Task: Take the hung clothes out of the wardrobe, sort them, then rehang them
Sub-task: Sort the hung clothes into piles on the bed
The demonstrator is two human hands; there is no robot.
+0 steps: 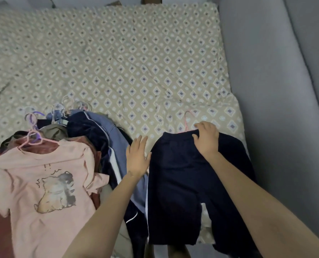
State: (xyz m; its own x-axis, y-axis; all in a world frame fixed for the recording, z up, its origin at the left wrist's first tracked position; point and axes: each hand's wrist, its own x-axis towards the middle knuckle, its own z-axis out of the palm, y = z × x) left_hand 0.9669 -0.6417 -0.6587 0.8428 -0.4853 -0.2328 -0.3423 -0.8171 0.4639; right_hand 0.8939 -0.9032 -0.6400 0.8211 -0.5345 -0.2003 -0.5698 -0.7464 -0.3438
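On the bed, near edge: we see navy bottoms (173,192) lying flat, the waistband away from us and the two legs pointing toward us. The long axis runs far to near.
Right grip (207,140): the fingers curl over the far edge of the waistband and hold the fabric.
Left grip (137,157): it lies flat with straight fingers and holds nothing, just beside the left edge of the bottoms. We cannot tell whether it touches them.
Hidden: only the hook of a pink hanger (187,118) shows beyond the waistband, and the rest is under the cloth. The right leg is cut off by the bottom edge of the view.
Pile at left: a peach T-shirt (39,183) with a soft animal print lies on top, on its own pink hanger (31,140). Beside it is a navy and blue jacket (106,146) with a white stripe. The clothes beneath are bunched and hard to make out.
Behind the pile: clear and purple hanger hooks (58,112), blurred.
Sheet (117,62): beige and creased, with a repeating diamond print.
Far right: a smooth grey wall (276,108).
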